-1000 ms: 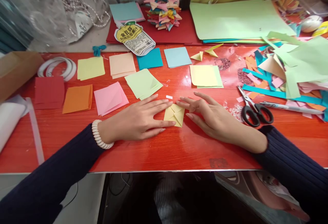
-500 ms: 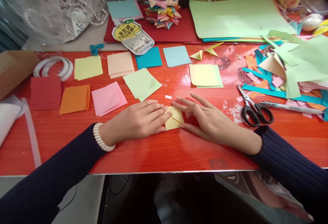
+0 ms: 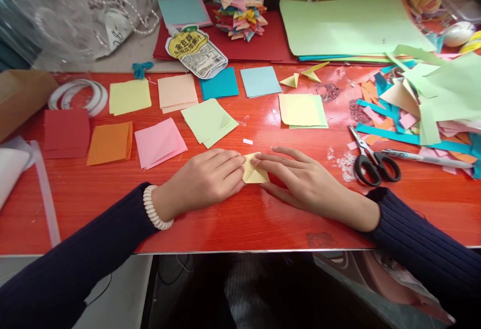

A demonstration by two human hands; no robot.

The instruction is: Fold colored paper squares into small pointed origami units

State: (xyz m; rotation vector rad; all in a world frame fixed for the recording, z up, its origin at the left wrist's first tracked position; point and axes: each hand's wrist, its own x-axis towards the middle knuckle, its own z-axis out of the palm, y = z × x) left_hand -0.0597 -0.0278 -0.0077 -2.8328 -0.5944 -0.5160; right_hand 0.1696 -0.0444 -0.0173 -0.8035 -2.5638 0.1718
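Our right hand (image 3: 306, 181) has since flattened its spread fingers over the small folded square of pale-yellow paper (image 3: 255, 175) from three o'clock, likely pressing a fold. Our left hand (image 3: 205, 178) curls at the square's nine o'clock; whether pinching, we cannot tell. The square lies on the glossy red table (image 3: 225, 228).

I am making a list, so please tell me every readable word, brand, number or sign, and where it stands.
"金豆芽": upper line on the packet.
"苹果汁": end of its second line; beginning unclear.
Packet's fine print: too small.
Dark marks on the white piece, upper left: unclear.
Mark on the large green sheet: too small.
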